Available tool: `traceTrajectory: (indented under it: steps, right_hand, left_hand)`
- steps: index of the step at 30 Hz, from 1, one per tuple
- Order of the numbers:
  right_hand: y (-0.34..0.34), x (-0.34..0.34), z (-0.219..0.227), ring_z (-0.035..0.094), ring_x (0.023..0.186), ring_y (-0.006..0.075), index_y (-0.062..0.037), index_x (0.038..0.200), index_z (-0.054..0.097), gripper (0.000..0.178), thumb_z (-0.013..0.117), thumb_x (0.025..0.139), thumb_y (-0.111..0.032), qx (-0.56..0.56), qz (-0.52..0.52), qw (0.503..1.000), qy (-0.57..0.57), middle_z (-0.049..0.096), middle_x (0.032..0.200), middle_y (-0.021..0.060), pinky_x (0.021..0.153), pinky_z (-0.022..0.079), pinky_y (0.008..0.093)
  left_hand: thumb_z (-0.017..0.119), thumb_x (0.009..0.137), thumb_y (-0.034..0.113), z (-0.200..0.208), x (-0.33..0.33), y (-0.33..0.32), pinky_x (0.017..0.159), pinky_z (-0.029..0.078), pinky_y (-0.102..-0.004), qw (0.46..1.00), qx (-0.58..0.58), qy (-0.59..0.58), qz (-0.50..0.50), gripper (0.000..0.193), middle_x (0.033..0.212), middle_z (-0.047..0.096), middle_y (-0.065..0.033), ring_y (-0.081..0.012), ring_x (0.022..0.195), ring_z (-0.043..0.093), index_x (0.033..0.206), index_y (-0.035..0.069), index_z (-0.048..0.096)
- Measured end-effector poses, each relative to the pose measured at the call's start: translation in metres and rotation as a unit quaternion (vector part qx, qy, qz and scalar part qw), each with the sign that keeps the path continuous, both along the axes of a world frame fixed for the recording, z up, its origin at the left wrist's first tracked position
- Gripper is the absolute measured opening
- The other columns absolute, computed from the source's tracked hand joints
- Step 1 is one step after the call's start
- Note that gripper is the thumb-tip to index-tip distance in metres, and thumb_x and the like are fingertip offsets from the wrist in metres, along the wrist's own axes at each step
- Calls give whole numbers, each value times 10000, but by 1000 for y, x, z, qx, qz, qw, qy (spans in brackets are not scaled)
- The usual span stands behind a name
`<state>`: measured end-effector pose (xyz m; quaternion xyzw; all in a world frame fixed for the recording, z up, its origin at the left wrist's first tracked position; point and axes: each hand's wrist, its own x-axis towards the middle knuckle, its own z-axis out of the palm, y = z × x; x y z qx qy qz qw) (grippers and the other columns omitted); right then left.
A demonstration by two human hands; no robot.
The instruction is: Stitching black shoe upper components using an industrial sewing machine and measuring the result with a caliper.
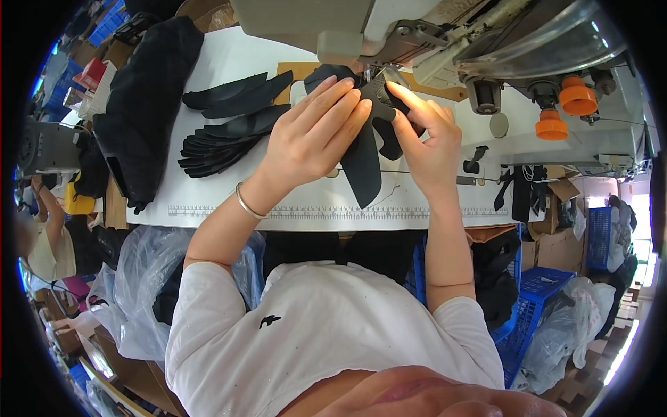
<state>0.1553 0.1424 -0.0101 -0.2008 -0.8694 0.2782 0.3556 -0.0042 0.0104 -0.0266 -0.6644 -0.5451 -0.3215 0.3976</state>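
Observation:
A curved black fabric piece (363,170) lies under the needle area (370,71) of a sewing machine (299,24), its long end hanging toward me across the white table. My left hand (306,135) rests on its left side, fingers stretched out flat and close together near the presser foot. At the right edge, my right hand (432,137) pinches the fabric between thumb and forefinger. My hands and the machine head partly hide the place under the needle. Left of my left hand lie a fanned stack of black cut pieces (221,147) and several similar curved pieces (240,96).
A large black fabric bundle (149,104) covers the table's left end. A printed ruler (333,211) runs along the near edge. Orange knobs (577,96) hang from the machine at right. Below the table are a plastic bag (142,292) and a blue crate (531,306). A person (52,236) sits far left.

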Motion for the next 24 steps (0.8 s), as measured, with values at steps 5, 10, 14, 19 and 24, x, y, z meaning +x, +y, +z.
traceTrajectory:
  steps: [5, 10, 14, 19, 24]
  right_hand:
    - [-1, 0, 0, 531, 805, 199, -188, 1260, 749, 375, 727, 891, -121, -5, 1, 1000, 5, 623, 745, 11, 796, 439, 345]
    - [1, 0, -3, 530, 812, 202, -191, 1264, 748, 381, 728, 892, -113, 3, 6, 1000, 8, 606, 732, 11, 808, 441, 353]
    - [-2, -1, -3, 495, 749, 196, -195, 1276, 744, 388, 744, 893, -137, 10, 5, 1000, 1, 594, 721, 14, 777, 419, 338]
    - [-3, -4, -8, 445, 673, 184, -194, 1285, 740, 395, 755, 892, -161, 17, 3, 1000, 20, 586, 719, 8, 735, 385, 320]
    - [-4, -4, -9, 435, 662, 179, -201, 1283, 739, 380, 748, 905, -172, 32, -3, 999, 7, 551, 697, 5, 734, 374, 311]
  left_hand:
    - [702, 742, 57, -1, 0, 1, 961, 620, -435, 1000, 5, 3, -2, 323, 1067, 680, -142, -309, 1084, 698, 1052, -27, 738]
    - [684, 747, 58, 1, 7, 2, 939, 626, -464, 1000, 0, -11, -1, 326, 1056, 702, -149, -332, 1084, 712, 1048, -39, 761]
    - [743, 737, 38, 9, 8, 3, 896, 628, -402, 995, 13, -96, -4, 289, 1003, 736, -120, -296, 983, 743, 1021, -12, 767]
    - [773, 710, 59, 14, 12, 6, 882, 632, -387, 974, 22, -223, -27, 304, 969, 761, -101, -280, 947, 761, 1012, 22, 777]
    - [779, 685, 46, 8, 6, 5, 894, 631, -400, 990, 22, -128, -51, 339, 975, 761, -116, -290, 965, 756, 1019, -8, 769]
